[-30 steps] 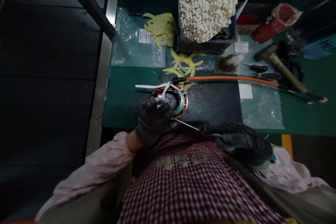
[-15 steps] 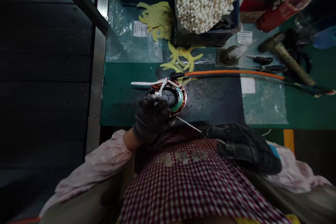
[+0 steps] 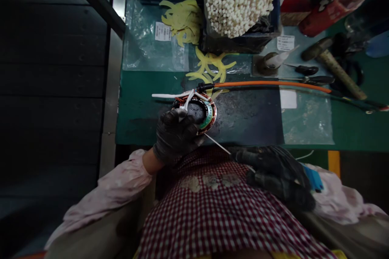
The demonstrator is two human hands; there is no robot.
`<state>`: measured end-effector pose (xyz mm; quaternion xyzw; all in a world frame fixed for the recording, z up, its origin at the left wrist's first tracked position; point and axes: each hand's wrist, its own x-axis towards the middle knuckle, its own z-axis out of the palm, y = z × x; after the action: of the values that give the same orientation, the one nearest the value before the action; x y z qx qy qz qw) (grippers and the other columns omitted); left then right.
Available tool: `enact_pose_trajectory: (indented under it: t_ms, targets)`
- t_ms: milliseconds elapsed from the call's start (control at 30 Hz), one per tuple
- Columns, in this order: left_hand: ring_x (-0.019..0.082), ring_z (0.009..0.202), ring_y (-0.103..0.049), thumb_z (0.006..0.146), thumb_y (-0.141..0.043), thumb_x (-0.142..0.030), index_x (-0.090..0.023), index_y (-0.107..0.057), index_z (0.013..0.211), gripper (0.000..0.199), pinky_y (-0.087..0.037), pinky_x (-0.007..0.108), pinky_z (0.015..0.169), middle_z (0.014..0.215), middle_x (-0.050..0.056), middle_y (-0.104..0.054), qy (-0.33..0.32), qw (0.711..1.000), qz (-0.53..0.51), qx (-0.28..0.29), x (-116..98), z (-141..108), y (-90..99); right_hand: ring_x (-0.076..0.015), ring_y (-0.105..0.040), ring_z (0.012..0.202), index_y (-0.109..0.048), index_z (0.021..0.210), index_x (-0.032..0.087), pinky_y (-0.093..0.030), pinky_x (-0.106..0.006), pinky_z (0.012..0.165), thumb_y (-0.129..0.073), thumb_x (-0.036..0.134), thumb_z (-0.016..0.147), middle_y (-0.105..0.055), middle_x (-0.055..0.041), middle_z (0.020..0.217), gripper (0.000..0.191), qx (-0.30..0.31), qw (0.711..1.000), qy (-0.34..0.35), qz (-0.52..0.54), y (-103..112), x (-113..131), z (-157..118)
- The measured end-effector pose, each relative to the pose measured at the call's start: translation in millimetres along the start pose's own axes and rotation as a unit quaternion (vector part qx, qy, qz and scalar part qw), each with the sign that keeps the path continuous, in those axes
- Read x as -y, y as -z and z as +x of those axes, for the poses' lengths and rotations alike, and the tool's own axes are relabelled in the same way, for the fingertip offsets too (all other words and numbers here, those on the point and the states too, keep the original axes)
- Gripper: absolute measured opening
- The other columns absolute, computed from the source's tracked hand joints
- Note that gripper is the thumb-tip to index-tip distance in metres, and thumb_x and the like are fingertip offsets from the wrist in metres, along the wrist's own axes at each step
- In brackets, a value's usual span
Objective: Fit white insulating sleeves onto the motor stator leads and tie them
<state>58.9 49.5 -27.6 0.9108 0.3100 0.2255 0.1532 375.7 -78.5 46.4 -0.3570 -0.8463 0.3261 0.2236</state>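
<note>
1. Closest to the camera, a red-and-white gingham apron and a pale pink sleeve, both below the bench edge.
2. Right hand in a black glove, low over the apron, fingers curled narrow around the end of a thin white strip, possibly a cable tie; exact grip lost in the dark glove.
3. Left hand, also black-gloved, closed on the near side of a wound motor stator, covering part of the ring and its windings.
4. Stator just ahead of the left hand, so nearer that hand than the right, lying roughly flat at the bench's near edge, with copper windings, a green band and white leads toward the far side.
5. Long axis of the strip running diagonally from the right hand up and left, its far tip at or just behind the ring's near rim; contact hidden by the left hand.
6. Beyond the stator, an orange-sheathed cable across a green bench mat.
7. Farther off, yellow forked pieces, a bundle of white sticks and a wooden-handled hammer, its far surroundings dim and cut off by the frame.
</note>
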Motion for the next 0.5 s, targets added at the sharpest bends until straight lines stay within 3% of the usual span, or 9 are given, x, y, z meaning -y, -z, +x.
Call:
enact_pose_trajectory:
  t_ms: [133,233,333,400,500]
  targets:
    - [0.040,0.135,-0.072,0.094,-0.085,-0.059,-0.029,-0.080,0.117,0.038,-0.055,0.060,0.120,0.124,0.008,-0.086,0.025,0.999,-0.028,0.026,3.0,-3.6,0.1,-0.0226,-0.087,0.107,-0.077,0.143,0.024,-0.073,-0.033,0.091,-0.056,0.028,0.116,-0.088,-0.0122,0.126,0.035,-0.033,0.999,0.006,-0.024,-4.0,-9.5,21.7]
    - [0.038,0.135,-0.073,0.095,-0.086,-0.059,-0.030,-0.081,0.127,0.043,-0.055,0.058,0.121,0.130,0.008,-0.086,0.015,1.000,-0.023,0.008,5.4,-4.5,2.1,-0.0224,-0.085,0.095,-0.082,0.132,0.023,-0.070,-0.032,0.079,-0.062,0.030,0.116,-0.088,-0.0101,0.115,0.027,-0.108,0.989,0.015,-0.101,-25.2,-31.6,45.8]
    - [0.034,0.135,-0.074,0.100,-0.084,-0.050,-0.034,-0.080,0.131,0.035,-0.058,0.051,0.118,0.134,0.004,-0.086,-0.044,0.998,0.006,-0.038,5.6,-2.9,3.9,-0.0227,-0.081,0.083,-0.084,0.132,0.022,-0.063,-0.031,0.070,-0.067,0.048,0.116,-0.087,-0.0101,0.101,0.034,-0.176,0.966,-0.078,-0.171,-37.1,-46.1,74.6]
    - [0.033,0.133,-0.074,0.100,-0.084,-0.048,-0.037,-0.080,0.132,0.035,-0.061,0.050,0.115,0.129,0.001,-0.087,-0.067,0.995,0.028,-0.073,4.5,-0.5,3.9,-0.0233,-0.076,0.078,-0.085,0.132,0.023,-0.058,-0.033,0.067,-0.067,0.055,0.115,-0.085,-0.0111,0.095,0.040,-0.184,0.954,-0.152,-0.183,-35.4,-48.0,94.7]
    - [0.033,0.127,-0.075,0.099,-0.084,-0.051,-0.040,-0.080,0.131,0.034,-0.063,0.049,0.108,0.119,0.000,-0.088,-0.068,0.990,0.054,-0.112,2.0,4.1,2.9,-0.0217,-0.071,0.073,-0.088,0.114,0.024,-0.056,-0.034,0.069,-0.064,0.050,0.116,-0.083,-0.0086,0.088,0.035,-0.154,0.968,-0.135,-0.142,-24.1,-48.0,119.1]
